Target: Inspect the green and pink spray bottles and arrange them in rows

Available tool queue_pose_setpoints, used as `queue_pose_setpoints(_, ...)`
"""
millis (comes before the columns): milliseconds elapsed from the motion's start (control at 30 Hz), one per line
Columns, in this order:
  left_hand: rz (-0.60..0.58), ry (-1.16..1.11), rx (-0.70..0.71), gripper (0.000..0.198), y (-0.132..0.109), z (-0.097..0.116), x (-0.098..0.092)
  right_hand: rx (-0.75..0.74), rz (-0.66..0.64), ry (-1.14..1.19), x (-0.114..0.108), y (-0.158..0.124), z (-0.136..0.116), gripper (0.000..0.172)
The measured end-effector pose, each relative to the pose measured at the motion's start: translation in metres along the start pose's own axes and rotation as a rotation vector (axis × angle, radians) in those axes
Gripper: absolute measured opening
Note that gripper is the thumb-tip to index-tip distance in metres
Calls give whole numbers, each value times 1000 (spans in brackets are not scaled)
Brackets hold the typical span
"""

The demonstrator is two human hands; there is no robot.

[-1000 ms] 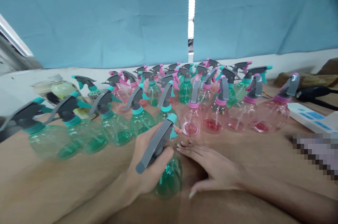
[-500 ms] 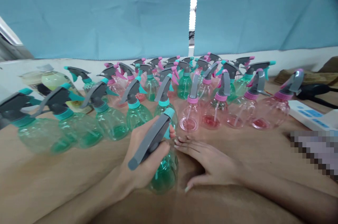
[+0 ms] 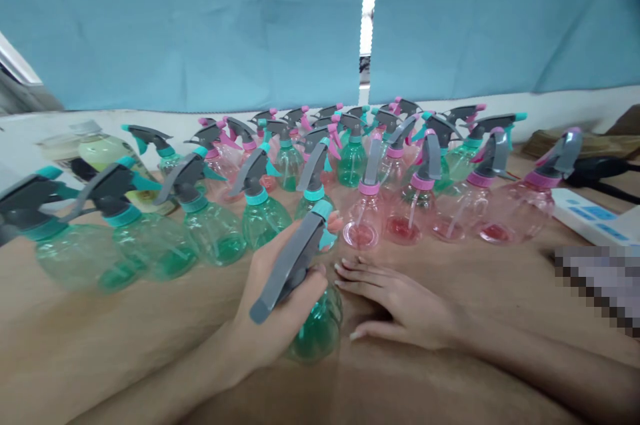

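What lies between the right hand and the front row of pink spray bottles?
Only bare brown table lies between the right hand and the pink spray bottles; the head view shows it.

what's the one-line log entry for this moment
left hand: gripping green spray bottle | right hand: open, flat on table

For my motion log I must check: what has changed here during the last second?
Only the thumb of the right hand drew in slightly. The left hand still grips the green spray bottle, the right hand still lies flat on the table beside it; the other bottles stand unchanged.
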State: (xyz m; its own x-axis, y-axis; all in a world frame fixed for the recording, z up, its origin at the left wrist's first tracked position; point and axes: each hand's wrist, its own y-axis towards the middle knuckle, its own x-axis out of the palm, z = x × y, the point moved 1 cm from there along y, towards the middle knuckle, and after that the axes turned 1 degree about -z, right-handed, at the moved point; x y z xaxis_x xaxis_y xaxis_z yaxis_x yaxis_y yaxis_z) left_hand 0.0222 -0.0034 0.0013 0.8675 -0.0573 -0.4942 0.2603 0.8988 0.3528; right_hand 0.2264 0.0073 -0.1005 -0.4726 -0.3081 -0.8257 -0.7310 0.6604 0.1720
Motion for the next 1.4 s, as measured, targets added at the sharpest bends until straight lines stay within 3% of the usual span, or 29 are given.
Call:
queue_pose_setpoints(200, -76, -89, -31, 43, -1, -7, 0, -4, 18, 0, 0, 1, -1, 64)
queue_pose_setpoints(1400, -70, -87, -49, 41, 5, 5, 0, -40, 26, -71, 1, 0, 1, 59)
